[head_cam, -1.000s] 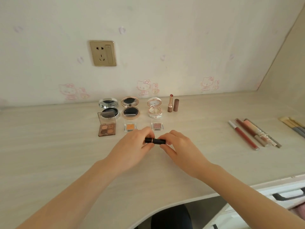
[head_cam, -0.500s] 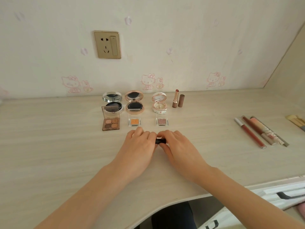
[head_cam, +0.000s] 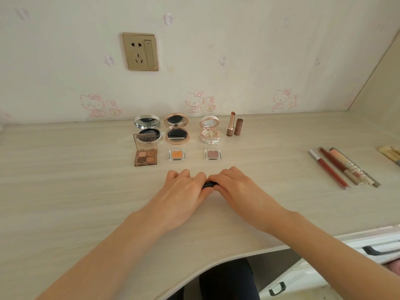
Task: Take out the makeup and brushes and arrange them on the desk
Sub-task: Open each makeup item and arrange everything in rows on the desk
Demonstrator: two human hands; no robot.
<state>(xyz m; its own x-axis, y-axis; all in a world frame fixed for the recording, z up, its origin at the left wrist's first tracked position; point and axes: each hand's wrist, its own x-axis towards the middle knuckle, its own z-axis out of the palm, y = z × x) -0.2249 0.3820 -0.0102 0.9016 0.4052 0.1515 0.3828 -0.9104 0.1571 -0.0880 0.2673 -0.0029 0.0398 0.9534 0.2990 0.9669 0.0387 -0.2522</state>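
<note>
Head view: both my hands meet on the pale wood-grain desk [head_cam: 65,187].
Left hand [head_cam: 181,191]: fingers curled round one end of a small black cylindrical tube [head_cam: 209,184].
Right hand [head_cam: 238,189]: grips the other end.
Tube: lying sideways, mostly hidden, possibly a lipstick; near the pink square eyeshadow pan in a clear case [head_cam: 213,154].

black tube [head_cam: 208,184]: mostly hidden by fingers [head_cam: 200,176], kind unclear | brushes [head_cam: 390,153]: cut by right edge

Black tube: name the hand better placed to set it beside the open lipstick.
Right, probably. Both hands grip the black tube, but the open lipstick stands beyond the right hand, farther from the left hand.
</note>
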